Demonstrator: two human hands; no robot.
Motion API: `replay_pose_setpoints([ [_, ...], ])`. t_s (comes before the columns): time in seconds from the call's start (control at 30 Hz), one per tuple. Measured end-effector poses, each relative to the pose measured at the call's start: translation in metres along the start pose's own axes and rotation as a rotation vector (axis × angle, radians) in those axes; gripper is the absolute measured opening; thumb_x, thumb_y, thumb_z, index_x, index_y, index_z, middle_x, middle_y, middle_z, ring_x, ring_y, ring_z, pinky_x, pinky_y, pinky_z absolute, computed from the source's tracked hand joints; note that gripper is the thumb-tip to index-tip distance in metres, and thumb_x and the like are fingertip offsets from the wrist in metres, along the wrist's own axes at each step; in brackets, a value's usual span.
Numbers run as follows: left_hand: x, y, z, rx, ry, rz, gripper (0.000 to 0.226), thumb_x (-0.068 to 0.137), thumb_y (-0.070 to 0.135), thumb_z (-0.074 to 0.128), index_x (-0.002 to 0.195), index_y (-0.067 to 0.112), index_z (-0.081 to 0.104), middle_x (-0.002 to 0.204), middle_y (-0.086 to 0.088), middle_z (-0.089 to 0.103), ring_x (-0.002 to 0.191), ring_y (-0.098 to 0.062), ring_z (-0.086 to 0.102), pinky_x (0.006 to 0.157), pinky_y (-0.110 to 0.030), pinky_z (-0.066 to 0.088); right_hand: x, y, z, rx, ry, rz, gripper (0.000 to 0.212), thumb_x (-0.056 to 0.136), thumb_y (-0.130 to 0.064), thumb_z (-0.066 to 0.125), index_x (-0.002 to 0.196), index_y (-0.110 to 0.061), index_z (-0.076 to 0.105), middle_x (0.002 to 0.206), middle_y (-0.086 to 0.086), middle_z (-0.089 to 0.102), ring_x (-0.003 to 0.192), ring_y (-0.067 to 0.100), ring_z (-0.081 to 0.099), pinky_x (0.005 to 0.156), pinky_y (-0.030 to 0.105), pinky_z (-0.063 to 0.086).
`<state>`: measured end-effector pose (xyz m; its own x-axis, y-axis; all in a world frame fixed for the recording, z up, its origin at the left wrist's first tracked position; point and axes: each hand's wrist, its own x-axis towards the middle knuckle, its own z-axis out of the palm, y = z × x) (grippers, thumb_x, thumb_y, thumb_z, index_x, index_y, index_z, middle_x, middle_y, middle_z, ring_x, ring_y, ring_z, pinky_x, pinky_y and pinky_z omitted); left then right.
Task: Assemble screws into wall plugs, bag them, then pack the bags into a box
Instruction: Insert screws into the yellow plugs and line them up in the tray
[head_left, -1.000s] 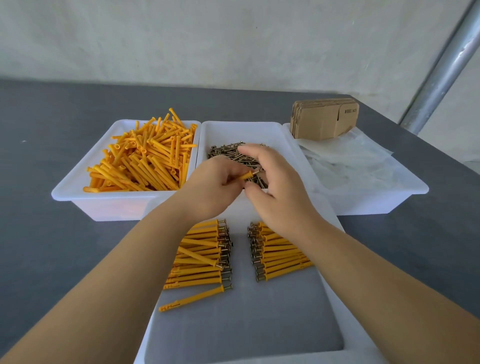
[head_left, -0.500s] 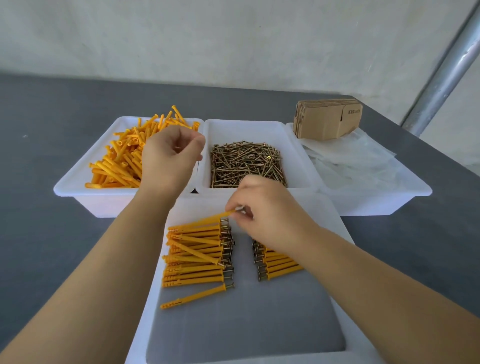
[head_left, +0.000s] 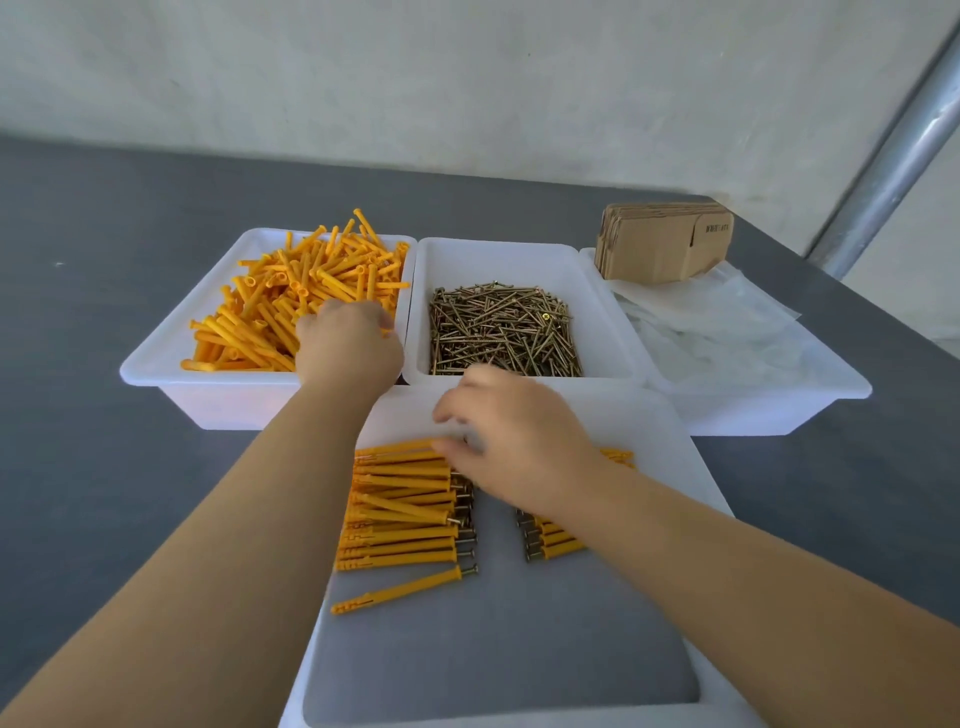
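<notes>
At the bottom centre of the frame lies the shallow white plastic tray with a grey mat. On the mat are two rows of finished pieces, orange plugs with a screw head at the end: the left row with one loose piece below it, and the right row, which is partly hidden under the right forearm.

The right hand is at the top end of the left row. Half a second ago it carried one finished piece by the screw end; now that piece lies on top of the row, and the fingers are loosely bent above it. The hand is blurred, so I cannot tell if the fingertips are pinching it or have let go.

Further up, left of centre, the left hand has moved from the screw tub into the white tub of loose orange plastic wall plugs. Its fingers curl down into the heap; whether a plug is already between them is hidden.

I judge that one assembly is finished and the next one begins.

Beside it, the middle white tub holds the brass-coloured screws. At the upper right, the third tub holds clear plastic bags and a stack of flat brown cardboard boxes, both untouched, so bagging is not yet started.
</notes>
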<state>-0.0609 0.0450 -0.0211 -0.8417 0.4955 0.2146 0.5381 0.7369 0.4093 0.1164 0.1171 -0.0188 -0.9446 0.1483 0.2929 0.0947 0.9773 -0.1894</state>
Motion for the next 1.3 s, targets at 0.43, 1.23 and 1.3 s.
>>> replay_pose_setpoints([
  [0.43, -0.003, 0.014, 0.004, 0.251, -0.242, -0.088, 0.061, 0.1, 0.056, 0.013, 0.102, 0.014, 0.058, 0.097, -0.009, 0.055, 0.089, -0.027, 0.049, 0.078, -0.039, 0.039, 0.04, 0.096, -0.026, 0.053, -0.213, 0.597, 0.043, 0.097, -0.03, 0.058, 0.138, -0.021, 0.053, 0.142, 0.005, 0.052, 0.125, 0.026, 0.052, 0.096, 0.034, 0.043],
  [1.23, -0.009, -0.006, -0.035, -0.153, -0.138, 0.085, 0.009, 0.082, 0.015, 0.071, 0.09, 0.018, 0.074, 0.088, 0.0, 0.068, 0.084, -0.018, 0.061, 0.07, -0.031, 0.05, 0.048, 0.087, -0.017, 0.537, 0.363, 0.616, 0.016, 0.094, -0.008, 0.058, 0.086, 0.0, 0.068, 0.09, 0.002, 0.073, 0.085, 0.023, 0.071, 0.086, 0.046, 0.056],
  [1.3, -0.008, -0.003, -0.04, -0.048, -0.18, 0.062, 0.011, 0.084, 0.014, 0.07, 0.092, 0.02, 0.075, 0.094, -0.004, 0.07, 0.09, -0.023, 0.063, 0.078, -0.036, 0.054, 0.045, 0.078, -0.02, 0.618, 0.408, 0.575, 0.015, 0.094, -0.005, 0.057, 0.086, -0.002, 0.069, 0.092, -0.004, 0.072, 0.085, 0.02, 0.071, 0.087, 0.045, 0.057],
])
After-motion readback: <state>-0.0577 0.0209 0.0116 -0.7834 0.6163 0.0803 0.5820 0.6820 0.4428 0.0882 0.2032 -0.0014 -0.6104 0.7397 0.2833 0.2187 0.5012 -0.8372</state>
